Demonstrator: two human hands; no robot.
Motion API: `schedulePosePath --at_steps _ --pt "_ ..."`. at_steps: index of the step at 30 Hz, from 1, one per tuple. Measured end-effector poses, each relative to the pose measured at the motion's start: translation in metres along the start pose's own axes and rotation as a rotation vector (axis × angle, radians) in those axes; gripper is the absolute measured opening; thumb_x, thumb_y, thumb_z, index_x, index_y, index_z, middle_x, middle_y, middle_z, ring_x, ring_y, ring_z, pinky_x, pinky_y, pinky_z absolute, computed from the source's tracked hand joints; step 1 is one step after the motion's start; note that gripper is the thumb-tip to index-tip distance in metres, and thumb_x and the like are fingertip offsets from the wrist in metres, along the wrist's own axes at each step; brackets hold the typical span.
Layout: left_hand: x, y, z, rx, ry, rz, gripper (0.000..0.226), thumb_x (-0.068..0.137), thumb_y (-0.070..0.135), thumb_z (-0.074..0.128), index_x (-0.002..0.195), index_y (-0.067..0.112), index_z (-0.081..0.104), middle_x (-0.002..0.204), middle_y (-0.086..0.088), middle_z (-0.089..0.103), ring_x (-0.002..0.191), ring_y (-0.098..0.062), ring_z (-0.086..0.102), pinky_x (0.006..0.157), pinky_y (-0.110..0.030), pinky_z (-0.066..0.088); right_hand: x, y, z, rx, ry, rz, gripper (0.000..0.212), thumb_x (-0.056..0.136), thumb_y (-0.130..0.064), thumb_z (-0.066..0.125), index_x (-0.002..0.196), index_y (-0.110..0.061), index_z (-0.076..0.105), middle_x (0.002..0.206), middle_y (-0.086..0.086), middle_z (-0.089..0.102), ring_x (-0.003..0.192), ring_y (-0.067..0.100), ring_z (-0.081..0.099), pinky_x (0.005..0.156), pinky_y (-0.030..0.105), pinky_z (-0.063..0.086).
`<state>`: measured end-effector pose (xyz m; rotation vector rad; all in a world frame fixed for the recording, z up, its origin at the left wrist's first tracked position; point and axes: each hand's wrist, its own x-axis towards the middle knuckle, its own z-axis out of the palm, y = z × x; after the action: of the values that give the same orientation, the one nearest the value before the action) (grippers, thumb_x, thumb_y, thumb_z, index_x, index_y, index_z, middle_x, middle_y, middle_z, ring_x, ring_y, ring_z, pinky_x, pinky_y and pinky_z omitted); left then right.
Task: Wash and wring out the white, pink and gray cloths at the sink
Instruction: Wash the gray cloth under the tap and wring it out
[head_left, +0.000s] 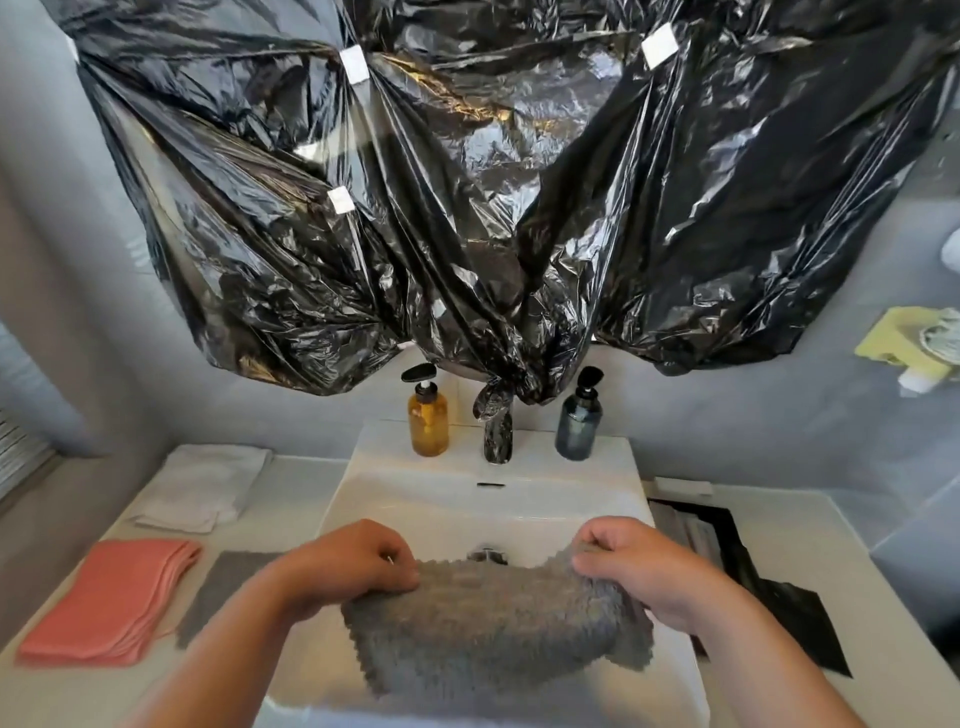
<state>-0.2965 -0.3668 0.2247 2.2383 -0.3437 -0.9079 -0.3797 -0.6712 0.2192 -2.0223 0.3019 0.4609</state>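
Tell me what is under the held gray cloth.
The white sink basin, its drain peeking beyond the gray cloth. The left hand and right hand grip it; the floor beneath is hidden.

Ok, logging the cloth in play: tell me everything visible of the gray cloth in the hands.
The gray cloth is fluffy, seemingly microfiber, with nubby pile and ragged-looking edges. It hangs spread over the front of the white sink. The left hand and right hand each pinch an upper corner, fingers curled. Wetness cannot be told.

Black plastic sheeting hung above; an amber bottle and a dark bottle flanked the plastic-wrapped faucet.
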Motion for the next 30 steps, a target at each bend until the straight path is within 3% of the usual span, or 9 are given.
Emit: schedulePosePath --at_steps 4,7,12,15,18,21,23,27,30 --pt "0.071 -0.014 0.014 -0.074 0.367 -0.076 0.011 0.095 0.023 0.065 0.089 0.016 0.072 0.091 -0.001 0.070 0.081 -0.015 0.063 0.078 -0.036 0.052 0.052 0.010 0.006 -0.011 0.267 0.041 0.014 0.100 -0.018 0.055 0.088 -0.015 0.060 0.089 0.003 0.060 0.073 0.015 0.053 0.065 0.030 0.040" --pt "0.109 -0.020 0.037 0.199 0.609 -0.100 0.037 0.099 0.030 0.057 0.133 0.018 0.059 0.132 -0.006 0.058 0.119 -0.025 0.058 0.103 -0.036 0.046 0.091 0.029 0.024 -0.165 0.464 0.050 0.036 0.103 -0.021 0.051 0.139 -0.017 0.050 0.138 0.007 0.050 0.117 0.022 0.057 0.095 0.032 0.047" --pt "0.141 -0.068 0.098 0.417 0.002 -0.068 0.062 0.085 0.056 0.061 0.139 0.026 0.052 0.141 0.002 0.053 0.130 -0.024 0.051 0.110 -0.039 0.042 0.119 0.089 0.069 -0.513 -0.005 0.038 0.065 0.098 -0.037 0.060 0.155 -0.026 0.031 0.162 0.000 0.025 0.147 0.024 0.031 0.119 0.035 0.031" --pt "0.151 -0.097 0.113 0.742 -0.025 -0.023 0.103 0.081 0.066 0.062 0.159 0.019 0.015 0.167 -0.005 0.012 0.153 -0.027 0.014 0.125 -0.045 0.015 0.123 0.120 0.082 -0.818 -0.043 0.059 0.080 0.094 -0.055 0.057 0.159 -0.028 0.020 0.167 0.003 0.012 0.150 0.030 0.023 0.122 0.042 0.027" --pt "0.157 -0.104 0.104 0.816 -0.062 0.005 0.106 0.083 0.061 0.065 0.161 0.021 0.005 0.169 -0.003 0.000 0.155 -0.023 0.003 0.126 -0.047 0.005 0.125 0.124 0.080 -0.926 -0.052 0.047 0.078 0.092 -0.060 0.056 0.157 -0.029 0.026 0.163 0.005 0.020 0.147 0.030 0.027 0.120 0.043 0.028" --pt "0.157 -0.080 0.082 0.586 -0.019 0.009 0.078 0.081 0.054 0.069 0.148 0.027 0.041 0.155 -0.001 0.039 0.141 -0.024 0.038 0.118 -0.043 0.031 0.135 0.104 0.067 -0.645 -0.037 0.063 0.036 0.093 -0.053 0.057 0.122 -0.032 0.056 0.123 0.001 0.054 0.117 0.023 0.054 0.097 0.038 0.045" --pt "0.159 -0.043 0.064 0.227 0.235 0.088 0.044 0.089 0.043 0.068 0.129 0.028 0.057 0.129 0.009 0.058 0.108 -0.015 0.062 0.099 -0.037 0.050 0.143 0.074 0.052 -0.275 0.131 -0.002 0.013 0.098 -0.045 0.054 0.100 -0.033 0.054 0.099 -0.009 0.055 0.094 0.013 0.056 0.085 0.032 0.044" --pt "0.171 0.033 0.014 0.083 0.699 0.370 0.047 0.094 0.032 0.066 0.137 0.023 0.052 0.112 0.007 0.059 0.097 -0.012 0.059 0.087 -0.033 0.053 0.154 -0.006 0.025 0.296 0.261 -0.052 0.019 0.103 -0.038 0.051 0.106 -0.022 0.061 0.109 0.004 0.066 0.095 0.016 0.063 0.091 0.038 0.055" --pt "0.179 0.057 -0.010 0.255 0.702 0.488 0.043 0.091 0.031 0.072 0.132 0.020 0.064 0.110 0.000 0.066 0.100 -0.018 0.061 0.087 -0.033 0.052 0.160 -0.036 0.021 0.231 0.244 -0.073 0.024 0.101 -0.038 0.055 0.091 -0.018 0.065 0.104 0.014 0.068 0.096 0.031 0.066 0.094 0.051 0.056"
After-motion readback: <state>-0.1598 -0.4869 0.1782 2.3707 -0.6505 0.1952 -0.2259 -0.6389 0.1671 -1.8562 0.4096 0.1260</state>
